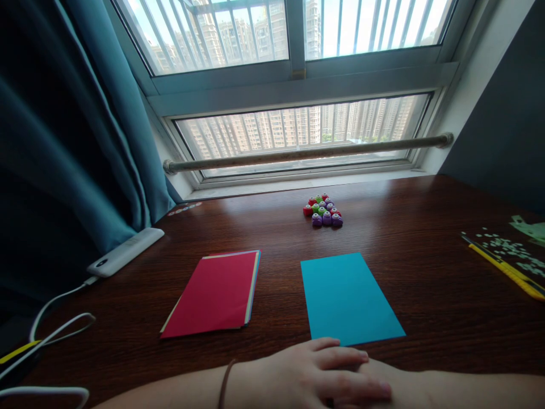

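My left hand (315, 372) lies flat, fingers loosely spread, on top of my right hand (395, 383) at the near edge of the table (426, 272); the left holds nothing, and the right is mostly covered, so I cannot tell how its fingers are set. Nearest to them is the blue sheet (349, 298), flat on the wood just beyond my fingertips, its near edge close to my left hand but not touching it as far as I can see. I judge it a single sheet of coloured paper: very light, thin, limp if lifted by one corner, easily creased, and hard to pinch off a smooth surface; best taken at a near corner or slid to the table edge first. To its left, apart from it, lies the stack of coloured paper (215, 295), red sheet uppermost, other colours showing at the right edge; stiffer as a stack. Farther back sits a cluster of small punches (322, 211), red, green and purple, touching one another. No containers in view. Paper scraps (511, 253) and a yellow tool (506, 270) lie far right.
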Demonstrator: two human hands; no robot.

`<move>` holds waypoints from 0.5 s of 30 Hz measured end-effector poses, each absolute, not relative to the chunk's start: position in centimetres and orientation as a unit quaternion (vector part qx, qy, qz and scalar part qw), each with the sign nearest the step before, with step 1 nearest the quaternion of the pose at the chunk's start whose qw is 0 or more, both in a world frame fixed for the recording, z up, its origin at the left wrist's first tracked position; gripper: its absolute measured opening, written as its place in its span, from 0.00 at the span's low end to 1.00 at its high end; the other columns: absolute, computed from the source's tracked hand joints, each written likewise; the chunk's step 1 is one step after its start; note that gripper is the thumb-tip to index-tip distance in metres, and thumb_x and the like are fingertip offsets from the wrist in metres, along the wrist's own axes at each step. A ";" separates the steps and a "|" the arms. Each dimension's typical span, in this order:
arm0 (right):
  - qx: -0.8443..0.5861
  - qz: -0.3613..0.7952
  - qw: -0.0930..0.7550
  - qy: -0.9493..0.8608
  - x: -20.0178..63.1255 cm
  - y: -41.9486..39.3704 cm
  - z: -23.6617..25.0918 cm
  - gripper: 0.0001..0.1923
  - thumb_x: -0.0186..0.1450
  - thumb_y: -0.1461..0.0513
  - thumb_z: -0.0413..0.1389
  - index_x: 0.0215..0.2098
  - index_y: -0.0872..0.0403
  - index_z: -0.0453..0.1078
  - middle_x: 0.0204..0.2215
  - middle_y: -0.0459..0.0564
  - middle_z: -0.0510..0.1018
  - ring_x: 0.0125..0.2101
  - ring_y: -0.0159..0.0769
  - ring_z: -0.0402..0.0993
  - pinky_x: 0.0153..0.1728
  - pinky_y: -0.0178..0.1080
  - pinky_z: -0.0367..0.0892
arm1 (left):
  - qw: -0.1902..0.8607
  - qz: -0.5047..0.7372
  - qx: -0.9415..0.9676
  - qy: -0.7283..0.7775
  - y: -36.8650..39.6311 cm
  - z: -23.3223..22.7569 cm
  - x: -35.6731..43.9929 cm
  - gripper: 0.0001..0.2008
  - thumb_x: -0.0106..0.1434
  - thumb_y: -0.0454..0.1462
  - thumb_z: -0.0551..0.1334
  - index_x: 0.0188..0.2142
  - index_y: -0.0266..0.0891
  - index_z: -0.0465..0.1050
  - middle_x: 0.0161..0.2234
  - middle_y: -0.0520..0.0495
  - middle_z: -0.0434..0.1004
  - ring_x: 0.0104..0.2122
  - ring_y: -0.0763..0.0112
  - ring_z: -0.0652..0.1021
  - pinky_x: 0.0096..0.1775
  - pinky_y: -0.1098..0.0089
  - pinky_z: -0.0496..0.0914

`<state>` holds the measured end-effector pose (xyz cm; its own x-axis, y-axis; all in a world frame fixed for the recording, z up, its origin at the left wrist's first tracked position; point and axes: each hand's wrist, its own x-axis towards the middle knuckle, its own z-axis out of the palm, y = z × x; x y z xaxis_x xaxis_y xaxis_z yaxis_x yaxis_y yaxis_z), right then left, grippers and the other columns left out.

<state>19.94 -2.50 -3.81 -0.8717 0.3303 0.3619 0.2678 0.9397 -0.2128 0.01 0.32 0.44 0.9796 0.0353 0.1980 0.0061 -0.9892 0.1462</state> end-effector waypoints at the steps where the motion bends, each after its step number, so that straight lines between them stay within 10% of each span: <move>1: -0.153 0.079 0.200 -0.965 20.0 -2.5 -3.8 0.23 0.58 0.69 0.54 0.47 0.38 0.69 0.41 0.35 0.76 0.45 0.27 0.70 0.42 0.24 0.68 | 0.072 0.105 0.992 0.011 0.3 0.4 0.0 0.20 0.69 0.38 0.43 0.41 0.43 0.74 0.60 0.56 0.55 0.61 0.64 0.52 0.58 0.64 0.55; 15: -0.143 0.096 0.203 -0.964 20.1 -2.4 -4.3 0.26 0.58 0.71 0.53 0.50 0.39 0.67 0.41 0.35 0.76 0.44 0.25 0.71 0.41 0.21 0.67 | 0.057 0.135 0.989 0.019 0.1 0.2 0.0 0.20 0.69 0.37 0.43 0.41 0.44 0.74 0.59 0.57 0.57 0.60 0.65 0.54 0.58 0.65 0.56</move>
